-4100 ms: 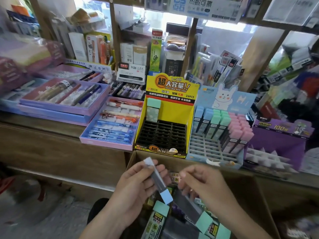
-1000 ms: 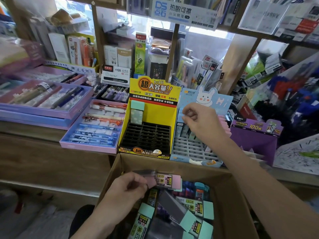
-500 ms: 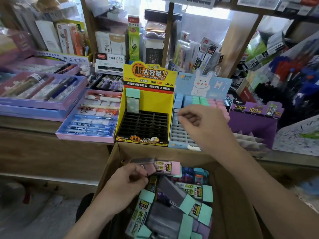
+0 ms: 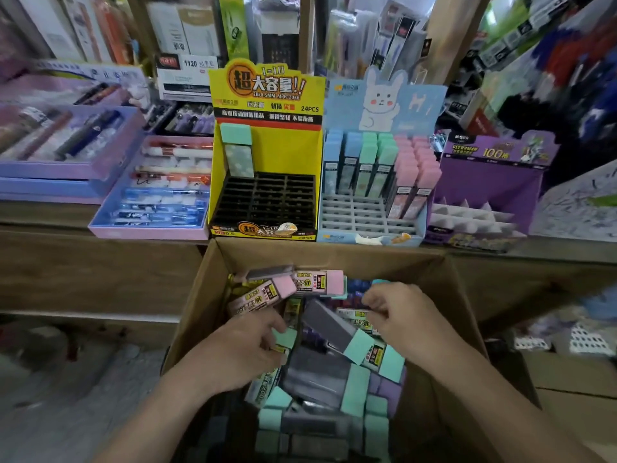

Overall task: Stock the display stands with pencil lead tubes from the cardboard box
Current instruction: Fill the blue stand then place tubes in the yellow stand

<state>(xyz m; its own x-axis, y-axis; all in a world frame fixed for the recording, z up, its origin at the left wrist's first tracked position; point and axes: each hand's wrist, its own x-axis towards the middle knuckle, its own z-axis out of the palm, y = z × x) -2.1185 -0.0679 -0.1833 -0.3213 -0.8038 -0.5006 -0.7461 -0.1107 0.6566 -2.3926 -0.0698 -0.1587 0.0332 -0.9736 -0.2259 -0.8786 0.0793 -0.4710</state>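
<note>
The open cardboard box [image 4: 334, 257] below the counter is full of pencil lead tubes [image 4: 320, 379] with green, pink and purple caps. My left hand [image 4: 243, 352] is down in the box, its fingers closed around a green-capped tube [image 4: 286, 337]. My right hand [image 4: 404, 317] is also in the box and pinches the end of a labelled tube [image 4: 352, 315] in the pile. On the counter, the yellow display stand [image 4: 267, 152] holds one green-capped tube [image 4: 235, 150]. Beside it, the blue rabbit stand [image 4: 370, 212] holds several blue, green and pink tubes.
A purple stand [image 4: 484, 185] sits right of the blue one. Pink and lilac pen trays [image 4: 150, 202] lie to the left on the wooden counter [image 4: 100, 222]. Crowded stationery shelves rise behind. More cartons [image 4: 574, 379] stand at the lower right.
My right hand has come down from the blue rabbit stand into the box. My left hand has shifted from the pink-capped tube to a green-capped one. The view has tilted downward.
</note>
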